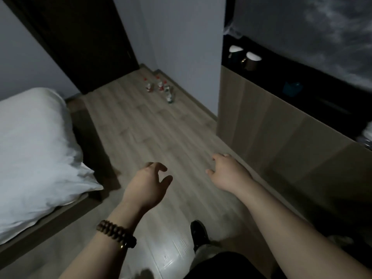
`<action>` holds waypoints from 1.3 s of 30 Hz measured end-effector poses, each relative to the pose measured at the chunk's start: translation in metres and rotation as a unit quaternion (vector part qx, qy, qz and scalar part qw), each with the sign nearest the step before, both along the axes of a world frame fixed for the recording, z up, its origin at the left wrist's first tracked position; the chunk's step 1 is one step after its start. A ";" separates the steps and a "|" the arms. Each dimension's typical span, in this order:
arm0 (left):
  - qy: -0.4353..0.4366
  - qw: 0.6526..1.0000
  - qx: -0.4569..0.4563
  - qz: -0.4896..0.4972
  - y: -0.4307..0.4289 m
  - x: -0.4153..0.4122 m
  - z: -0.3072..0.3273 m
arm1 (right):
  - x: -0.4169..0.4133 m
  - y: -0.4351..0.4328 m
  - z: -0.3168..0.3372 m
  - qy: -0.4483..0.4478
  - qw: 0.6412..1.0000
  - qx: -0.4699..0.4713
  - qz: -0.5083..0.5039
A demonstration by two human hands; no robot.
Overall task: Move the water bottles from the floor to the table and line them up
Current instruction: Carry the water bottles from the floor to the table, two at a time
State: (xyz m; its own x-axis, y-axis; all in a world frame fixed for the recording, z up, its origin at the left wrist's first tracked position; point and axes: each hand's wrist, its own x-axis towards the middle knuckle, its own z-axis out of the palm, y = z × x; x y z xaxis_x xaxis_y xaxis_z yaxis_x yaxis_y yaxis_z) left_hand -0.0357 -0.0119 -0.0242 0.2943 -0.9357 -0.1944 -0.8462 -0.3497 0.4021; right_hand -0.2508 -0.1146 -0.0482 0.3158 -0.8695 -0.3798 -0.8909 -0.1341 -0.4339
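Empty left hand (148, 183) and right hand (228, 173), fingers (161, 168) loosely curled, face far clear red-capped plastic water bottles (160, 87): likely light, squashy, best gripped mid-body.

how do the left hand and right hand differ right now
The left hand has a dark beaded bracelet on its wrist; the right hand has a bare wrist. The left hand is on the bed side, the right hand beside the wooden cabinet. Both are empty, fingers loosely curled, well short of the bottles on the floor.
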 end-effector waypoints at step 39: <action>0.113 0.993 0.010 -0.018 -0.520 0.661 -0.026 | 0.661 -0.515 -0.029 -0.029 0.998 -0.052 -0.024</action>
